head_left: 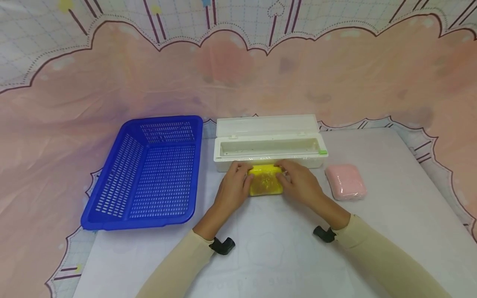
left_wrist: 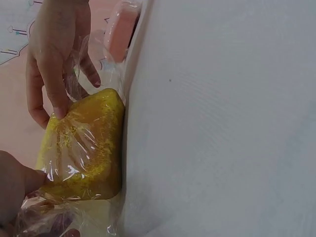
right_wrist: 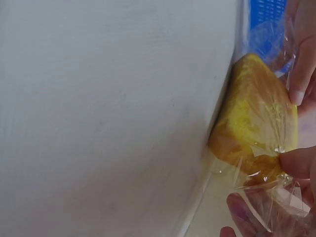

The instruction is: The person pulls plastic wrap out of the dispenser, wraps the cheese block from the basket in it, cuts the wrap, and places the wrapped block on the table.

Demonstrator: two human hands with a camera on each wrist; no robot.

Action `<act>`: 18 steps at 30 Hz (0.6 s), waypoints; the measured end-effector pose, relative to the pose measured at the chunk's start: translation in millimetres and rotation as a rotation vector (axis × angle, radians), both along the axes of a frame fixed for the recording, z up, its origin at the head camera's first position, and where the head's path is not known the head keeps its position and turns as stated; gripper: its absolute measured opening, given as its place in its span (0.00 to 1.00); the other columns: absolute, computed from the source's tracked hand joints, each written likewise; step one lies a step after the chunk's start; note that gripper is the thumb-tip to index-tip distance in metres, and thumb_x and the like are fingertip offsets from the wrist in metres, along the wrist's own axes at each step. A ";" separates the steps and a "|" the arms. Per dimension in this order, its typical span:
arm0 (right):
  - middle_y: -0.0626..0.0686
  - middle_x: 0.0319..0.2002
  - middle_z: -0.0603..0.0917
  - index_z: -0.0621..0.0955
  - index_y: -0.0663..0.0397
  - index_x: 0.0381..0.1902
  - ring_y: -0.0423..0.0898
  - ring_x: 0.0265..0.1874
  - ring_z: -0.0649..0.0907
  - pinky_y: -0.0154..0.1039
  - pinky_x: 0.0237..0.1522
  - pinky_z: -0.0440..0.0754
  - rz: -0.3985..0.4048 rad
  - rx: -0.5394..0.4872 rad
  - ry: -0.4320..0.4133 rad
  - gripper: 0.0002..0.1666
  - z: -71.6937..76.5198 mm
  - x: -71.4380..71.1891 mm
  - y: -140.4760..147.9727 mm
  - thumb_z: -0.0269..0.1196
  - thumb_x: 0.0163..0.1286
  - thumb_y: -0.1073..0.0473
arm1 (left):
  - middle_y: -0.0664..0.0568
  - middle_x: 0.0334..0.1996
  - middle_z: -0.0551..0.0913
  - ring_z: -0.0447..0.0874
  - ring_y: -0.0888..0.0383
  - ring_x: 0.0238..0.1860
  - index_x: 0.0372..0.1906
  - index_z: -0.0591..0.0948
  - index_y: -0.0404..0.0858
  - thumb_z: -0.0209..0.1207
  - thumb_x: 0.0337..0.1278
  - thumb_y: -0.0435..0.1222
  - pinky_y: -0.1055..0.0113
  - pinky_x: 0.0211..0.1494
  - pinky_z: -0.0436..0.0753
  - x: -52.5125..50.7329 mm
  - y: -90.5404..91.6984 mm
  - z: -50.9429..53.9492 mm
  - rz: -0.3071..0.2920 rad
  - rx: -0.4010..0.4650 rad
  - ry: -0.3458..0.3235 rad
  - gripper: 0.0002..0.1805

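A yellow block (head_left: 266,180) in clear film sits on the table in front of the white box, between the two hands. My left hand (head_left: 232,186) grips its left end, the thumb on the near face and the fingers curled behind. At its right end my right hand (head_left: 302,183) does the same. Loose film bunches at both ends of the block (left_wrist: 84,148) in the left wrist view, where the left thumb (left_wrist: 33,180) presses its edge. In the right wrist view the right thumb (right_wrist: 296,162) touches the wrapped block (right_wrist: 256,118); film partly covers the fingers.
Behind the hands stands a long white box (head_left: 223,164) with its lid (head_left: 266,126) raised and a small green piece (head_left: 322,152) at its right. A blue perforated basket (head_left: 160,182) stands at the left. A pink wrapped block (head_left: 345,181) lies at the right.
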State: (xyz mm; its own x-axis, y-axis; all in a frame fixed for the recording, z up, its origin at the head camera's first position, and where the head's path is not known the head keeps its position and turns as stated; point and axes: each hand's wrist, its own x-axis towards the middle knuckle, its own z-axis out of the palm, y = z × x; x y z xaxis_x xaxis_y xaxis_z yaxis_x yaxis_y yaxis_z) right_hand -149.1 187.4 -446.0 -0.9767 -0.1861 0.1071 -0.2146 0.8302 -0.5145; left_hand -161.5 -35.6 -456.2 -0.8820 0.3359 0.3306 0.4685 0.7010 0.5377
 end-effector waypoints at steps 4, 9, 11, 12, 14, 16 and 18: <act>0.56 0.54 0.87 0.80 0.50 0.61 0.54 0.50 0.86 0.54 0.49 0.85 -0.006 0.018 0.018 0.20 -1.6 -1.3 0.8 0.63 0.74 0.53 | 0.46 0.53 0.79 0.85 0.52 0.45 0.55 0.84 0.38 0.60 0.72 0.37 0.57 0.48 0.85 -2.8 0.2 -3.6 0.004 -0.009 0.013 0.12; 0.55 0.56 0.87 0.80 0.50 0.61 0.54 0.52 0.86 0.55 0.50 0.85 -0.009 0.028 0.015 0.20 -3.9 -2.3 1.1 0.63 0.74 0.53 | 0.47 0.51 0.80 0.85 0.53 0.45 0.53 0.84 0.38 0.61 0.71 0.36 0.59 0.48 0.85 -5.8 -0.2 -8.5 0.000 -0.011 0.044 0.12; 0.55 0.55 0.87 0.80 0.50 0.61 0.54 0.50 0.86 0.54 0.49 0.85 -0.007 0.028 0.015 0.20 -4.4 -2.4 1.2 0.63 0.74 0.53 | 0.47 0.51 0.80 0.85 0.53 0.45 0.53 0.84 0.37 0.61 0.71 0.36 0.59 0.48 0.85 -6.5 -0.5 -9.3 -0.003 -0.012 0.047 0.12; 0.55 0.55 0.87 0.80 0.50 0.61 0.53 0.50 0.86 0.54 0.49 0.85 -0.006 0.028 0.015 0.21 -4.3 -2.3 1.2 0.63 0.74 0.52 | 0.47 0.51 0.81 0.85 0.53 0.45 0.53 0.85 0.37 0.61 0.71 0.36 0.59 0.49 0.85 -6.8 -0.5 -9.2 -0.004 -0.014 0.045 0.12; 0.55 0.54 0.87 0.80 0.51 0.63 0.53 0.49 0.86 0.53 0.48 0.86 0.001 0.023 0.019 0.22 -3.9 -1.7 1.7 0.63 0.74 0.53 | 0.47 0.51 0.81 0.85 0.53 0.47 0.53 0.85 0.37 0.61 0.71 0.36 0.59 0.50 0.85 -7.1 -0.1 -7.7 -0.001 -0.024 0.039 0.12; 0.55 0.55 0.87 0.80 0.51 0.64 0.54 0.49 0.86 0.53 0.49 0.85 0.008 0.010 0.016 0.23 -2.8 -1.0 2.7 0.63 0.74 0.52 | 0.47 0.51 0.82 0.84 0.52 0.49 0.53 0.85 0.36 0.61 0.71 0.35 0.59 0.53 0.85 -7.3 1.3 -4.5 0.008 -0.053 0.039 0.12; 0.56 0.59 0.85 0.79 0.50 0.66 0.55 0.54 0.85 0.55 0.54 0.84 0.010 -0.005 0.012 0.25 -1.9 0.5 4.9 0.62 0.75 0.52 | 0.47 0.52 0.82 0.82 0.49 0.50 0.52 0.86 0.36 0.61 0.70 0.36 0.58 0.54 0.84 -7.3 4.1 0.7 0.025 -0.102 0.046 0.12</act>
